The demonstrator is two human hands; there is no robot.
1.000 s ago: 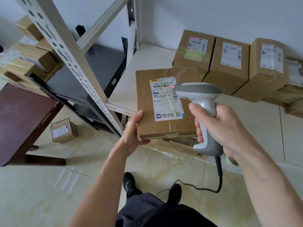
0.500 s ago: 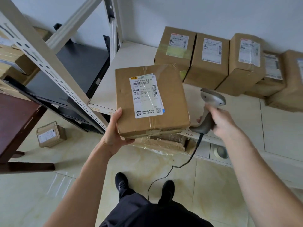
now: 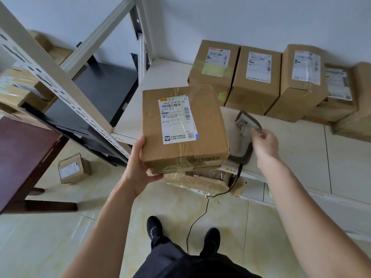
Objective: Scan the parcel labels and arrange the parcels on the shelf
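My left hand (image 3: 138,163) grips the lower left corner of a brown cardboard parcel (image 3: 204,125), its white label facing up, above the front edge of the white shelf (image 3: 164,77). The grey barcode scanner (image 3: 244,125) lies on the shelf just right of the parcel, its cable (image 3: 196,217) hanging to the floor. My right hand (image 3: 265,145) hovers at the scanner with relaxed fingertips touching its head, not wrapped round the handle. Several labelled parcels (image 3: 259,77) stand in a row at the back of the shelf.
A slotted shelf upright (image 3: 66,85) slants across the left, with a black shelf (image 3: 100,87) behind it. A dark wooden table (image 3: 22,153) stands at the left. A small parcel (image 3: 74,169) lies on the tiled floor. A torn taped box (image 3: 200,177) sits under the shelf edge.
My right hand lowered the scanner from over the label onto the shelf and loosened its grip. The parcel stayed in my left hand, shifted slightly toward the shelf.
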